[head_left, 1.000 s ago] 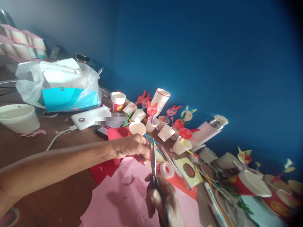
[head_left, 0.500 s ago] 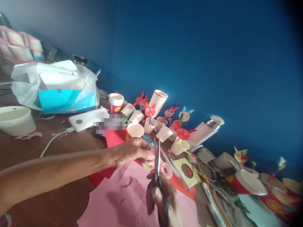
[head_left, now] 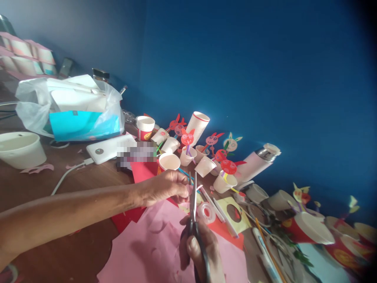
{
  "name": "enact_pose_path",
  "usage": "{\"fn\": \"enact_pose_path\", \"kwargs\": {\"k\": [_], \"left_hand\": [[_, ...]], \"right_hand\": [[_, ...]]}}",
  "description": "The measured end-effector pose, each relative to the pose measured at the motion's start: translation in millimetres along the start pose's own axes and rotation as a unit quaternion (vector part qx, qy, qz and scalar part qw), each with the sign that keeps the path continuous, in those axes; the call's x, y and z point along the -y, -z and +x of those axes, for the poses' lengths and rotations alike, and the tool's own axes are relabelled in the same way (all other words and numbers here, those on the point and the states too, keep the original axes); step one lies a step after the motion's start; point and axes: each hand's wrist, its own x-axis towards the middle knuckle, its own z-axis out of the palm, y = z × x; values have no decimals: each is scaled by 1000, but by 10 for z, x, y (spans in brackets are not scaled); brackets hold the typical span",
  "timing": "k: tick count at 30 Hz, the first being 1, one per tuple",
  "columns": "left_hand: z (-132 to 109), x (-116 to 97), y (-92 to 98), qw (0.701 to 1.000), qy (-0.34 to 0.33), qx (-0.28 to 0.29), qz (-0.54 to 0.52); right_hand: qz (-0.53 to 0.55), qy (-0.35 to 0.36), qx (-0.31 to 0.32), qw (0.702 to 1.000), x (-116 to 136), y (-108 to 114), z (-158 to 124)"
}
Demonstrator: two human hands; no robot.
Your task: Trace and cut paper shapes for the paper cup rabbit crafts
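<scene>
My right hand [head_left: 206, 243] grips black-handled scissors [head_left: 193, 206], thumb and fingers in the loops, blades pointing up and slightly parted. Beside the blades, my left hand [head_left: 169, 188] is closed in a pinch on a small piece of pink paper [head_left: 199, 187], mostly hidden by the fingers and blades. Under both hands lies a large sheet of pink paper [head_left: 147, 251] with a few cut scraps on it. A roll of clear tape [head_left: 207, 212] sits just right of the scissors, by a yellow paper with a round hole [head_left: 229, 208].
Paper cups holding red rabbit-like cutouts [head_left: 187, 138] stand along the blue wall. A pink thermos [head_left: 256, 161] leans at the right. To the left are a white power bank [head_left: 103, 149] with its cable, a plastic bag [head_left: 85, 114] and a white tub [head_left: 22, 151].
The scissors have shifted slightly left and up against the pinched paper. A thin white-pink strip now shows right of the blades. My left hand stays almost in place.
</scene>
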Motion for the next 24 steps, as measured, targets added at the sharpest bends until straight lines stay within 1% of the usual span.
{"fn": "enact_pose_path", "kwargs": {"k": [5, 9, 13, 19, 24], "left_hand": [[16, 3, 7, 1000, 0, 12, -1], [4, -16, 2, 1000, 6, 0, 1], [-23, -39, -17, 1000, 2, 0, 5], [-41, -54, -9, 1000, 10, -13, 12], [-33, -56, 28, 1000, 11, 12, 22]], "right_hand": [[8, -5, -6, 1000, 30, -4, -9], [3, -7, -6, 1000, 30, -1, -14], [17, -5, -6, 1000, 21, -4, -15], [42, -28, -6, 999, 59, -19, -31], [18, -25, -13, 999, 42, -5, -23]]}}
